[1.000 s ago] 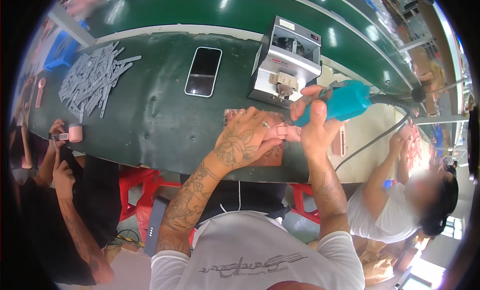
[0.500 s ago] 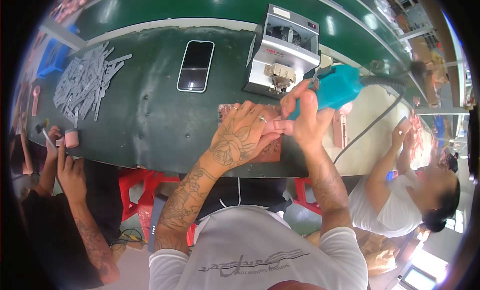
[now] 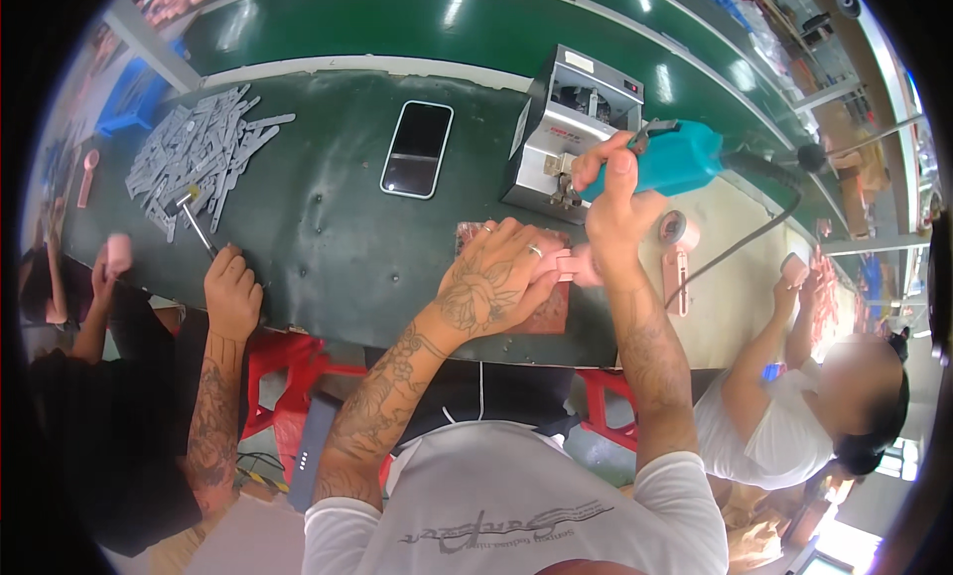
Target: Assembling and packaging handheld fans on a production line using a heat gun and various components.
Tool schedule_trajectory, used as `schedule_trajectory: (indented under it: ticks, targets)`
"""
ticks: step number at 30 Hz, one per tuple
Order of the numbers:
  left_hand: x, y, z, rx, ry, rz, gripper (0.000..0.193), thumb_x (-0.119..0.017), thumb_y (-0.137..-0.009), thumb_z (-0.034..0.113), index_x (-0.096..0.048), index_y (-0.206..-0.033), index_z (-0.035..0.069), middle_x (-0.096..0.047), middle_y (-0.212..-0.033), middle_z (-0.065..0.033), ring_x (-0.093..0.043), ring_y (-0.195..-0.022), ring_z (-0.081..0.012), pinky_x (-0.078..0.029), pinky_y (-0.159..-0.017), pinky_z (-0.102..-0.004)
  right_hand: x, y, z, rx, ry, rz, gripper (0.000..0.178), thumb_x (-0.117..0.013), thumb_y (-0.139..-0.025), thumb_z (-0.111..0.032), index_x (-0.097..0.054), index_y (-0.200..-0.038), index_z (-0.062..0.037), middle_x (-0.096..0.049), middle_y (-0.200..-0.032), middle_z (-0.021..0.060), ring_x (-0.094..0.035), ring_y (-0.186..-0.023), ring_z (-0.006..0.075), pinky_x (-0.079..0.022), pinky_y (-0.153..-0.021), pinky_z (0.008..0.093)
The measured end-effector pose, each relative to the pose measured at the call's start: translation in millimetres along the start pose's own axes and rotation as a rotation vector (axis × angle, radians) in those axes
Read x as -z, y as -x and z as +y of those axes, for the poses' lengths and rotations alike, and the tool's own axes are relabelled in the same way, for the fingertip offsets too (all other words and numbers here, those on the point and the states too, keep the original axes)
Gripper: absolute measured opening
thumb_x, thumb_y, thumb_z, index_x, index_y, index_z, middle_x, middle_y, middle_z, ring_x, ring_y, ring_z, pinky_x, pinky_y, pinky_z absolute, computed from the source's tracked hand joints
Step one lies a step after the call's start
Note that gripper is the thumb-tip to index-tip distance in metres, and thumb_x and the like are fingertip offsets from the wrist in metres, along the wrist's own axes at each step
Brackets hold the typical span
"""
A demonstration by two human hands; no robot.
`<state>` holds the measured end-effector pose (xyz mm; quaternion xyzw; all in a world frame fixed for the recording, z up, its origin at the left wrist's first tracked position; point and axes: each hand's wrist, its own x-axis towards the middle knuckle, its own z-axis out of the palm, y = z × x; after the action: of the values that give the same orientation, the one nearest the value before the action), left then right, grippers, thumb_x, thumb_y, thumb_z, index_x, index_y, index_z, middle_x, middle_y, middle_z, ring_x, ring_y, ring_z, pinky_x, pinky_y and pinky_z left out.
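Observation:
My left hand (image 3: pixel 493 279) is closed around a pink plastic part (image 3: pixel 578 265), pressing it down on a reddish mat (image 3: pixel 549 315). The fingers hide much of that part. My right hand (image 3: pixel 623 203) grips a teal electric screwdriver (image 3: pixel 680 160) with a dark cable at its rear. The screwdriver's front end is beside the front of a grey metal screw feeder (image 3: pixel 568 138), above and apart from the pink part; its tip is hard to make out. To the right of my right hand lies another pink piece with a round head (image 3: pixel 678 232) and a slotted handle.
A phone (image 3: pixel 417 148) lies on the dark green table. Grey flat strips (image 3: pixel 199 158) are piled at the left, where a co-worker's hand (image 3: pixel 234 292) holds a small hammer (image 3: pixel 197 222). Another person (image 3: pixel 774 406) sits at the right. The screwdriver cable (image 3: pixel 740 252) crosses the pale surface.
My right hand has lifted the screwdriver off the pink part toward the screw feeder. My left hand keeps its hold. The left co-worker's hammer has moved over to the grey strips. The view has shifted slightly.

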<state>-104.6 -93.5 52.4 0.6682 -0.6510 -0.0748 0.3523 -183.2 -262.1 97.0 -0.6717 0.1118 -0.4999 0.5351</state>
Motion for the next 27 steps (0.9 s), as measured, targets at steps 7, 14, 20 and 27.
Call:
schedule_trajectory:
  ticks: [7, 14, 20, 27]
  targets:
    - [0.7, 1.6, -5.1, 0.027, 0.084, -0.048, 0.043, -0.061, -0.097, 0.03, -0.064, -0.135, 0.01, -0.063, -0.122, -0.0122, -0.057, -0.118, -0.0341, -0.043, -0.111, -0.0529, -11.4, 15.7, -39.7, -0.228, 0.025, 0.103, 0.048, -0.061, -0.106, -0.044, -0.058, -0.113, 0.0038, -0.054, -0.071, 0.0066, -0.054, -0.063, 0.0184, -0.047, -0.06, 0.0353]
    - [6.7, -3.2, -0.8, 0.042, 0.041, -0.083, 0.046, -0.062, -0.095, 0.028, -0.064, -0.137, 0.009, -0.063, -0.121, -0.0132, -0.057, -0.118, -0.034, -0.045, -0.109, -0.0526, 16.9, 51.2, -61.1, -0.213, 0.007, 0.004, 0.058, -0.07, -0.101, -0.046, -0.058, -0.118, 0.0084, -0.061, -0.069, 0.0065, -0.06, -0.063, 0.0169, -0.048, -0.06, 0.0304]
    - [-0.9, 0.2, -2.6, 0.014, 0.003, -0.056, 0.044, -0.064, -0.093, 0.027, -0.067, -0.132, 0.006, -0.064, -0.124, -0.0143, -0.058, -0.116, -0.0346, -0.046, -0.106, -0.0522, 22.4, 58.7, -54.5, -0.214, -0.069, -0.017, 0.056, -0.07, -0.101, -0.045, -0.059, -0.115, 0.0079, -0.061, -0.07, 0.0071, -0.06, -0.064, 0.017, -0.049, -0.06, 0.0304]
    - [-2.3, -2.4, -0.3, 0.011, -0.011, -0.069, 0.04, -0.066, -0.093, 0.025, -0.067, -0.129, 0.006, -0.063, -0.129, -0.0125, -0.058, -0.114, -0.0333, -0.046, -0.1, -0.0502, 21.7, 68.0, -45.8, -0.265, -0.034, -0.01, 0.057, -0.067, -0.1, -0.054, -0.052, -0.106, 0.0003, -0.053, -0.07, 0.0081, -0.053, -0.06, 0.0193, -0.051, -0.061, 0.0366]
